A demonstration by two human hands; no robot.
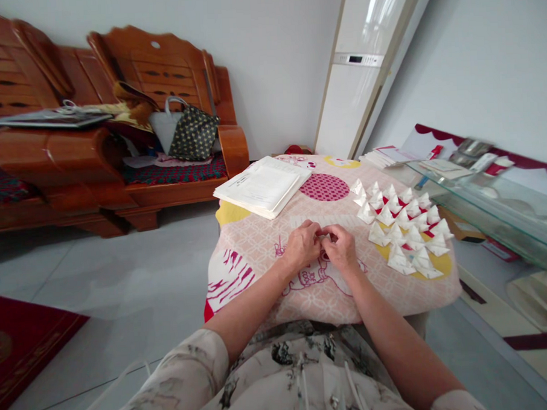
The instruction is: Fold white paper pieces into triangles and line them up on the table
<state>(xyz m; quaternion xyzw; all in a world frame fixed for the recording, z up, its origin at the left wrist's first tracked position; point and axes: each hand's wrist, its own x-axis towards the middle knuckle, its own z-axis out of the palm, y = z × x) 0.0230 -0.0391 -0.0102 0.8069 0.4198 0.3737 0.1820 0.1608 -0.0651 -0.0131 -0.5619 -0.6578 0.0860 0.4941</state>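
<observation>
While L hand (305,245) & R hand (341,247) curl tog., grip unclear, folded papers (399,261) lie R.

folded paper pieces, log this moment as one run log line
both hands: together over patterned cloth | folded papers: rows, right | paper stack: left

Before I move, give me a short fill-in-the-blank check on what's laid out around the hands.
Seen from my seat, the stack of paper lies on the ____ side of the table.
Of the left hand and the right hand, the one nearer the folded paper pieces is the ____ one.
The see-through shelf top beyond those pieces looks to be made of ____.
Missing words: left; right; glass.
</observation>
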